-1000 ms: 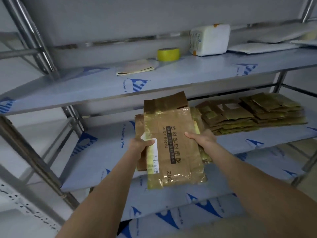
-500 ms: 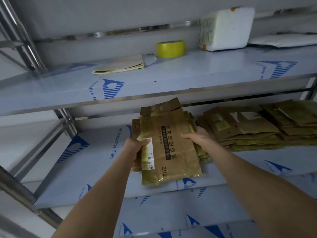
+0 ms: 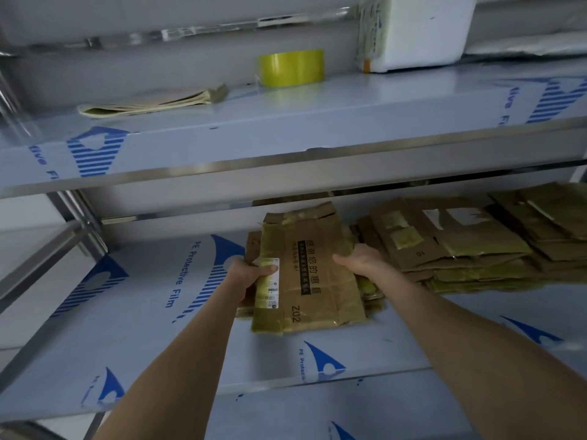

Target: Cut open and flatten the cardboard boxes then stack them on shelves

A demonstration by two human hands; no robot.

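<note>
A small pile of flattened brown cardboard boxes (image 3: 314, 274), taped and printed with black text, lies low over the middle shelf (image 3: 152, 312). My left hand (image 3: 251, 271) grips its left edge, thumb across the white label. My right hand (image 3: 359, 258) holds the right edge, thumb on top and fingers hidden underneath. Whether the pile rests on the shelf I cannot tell.
More flattened boxes (image 3: 451, 246) are piled on the same shelf just to the right. The upper shelf (image 3: 286, 122) carries a yellow tape roll (image 3: 291, 67), a white container (image 3: 413, 30) and a folded cardboard piece (image 3: 149, 101). A steel upright (image 3: 79, 217) stands at left.
Both hands have carried the pile forward and down, from in front of the rack onto the middle shelf beside the other stacks. The camera has moved closer.
</note>
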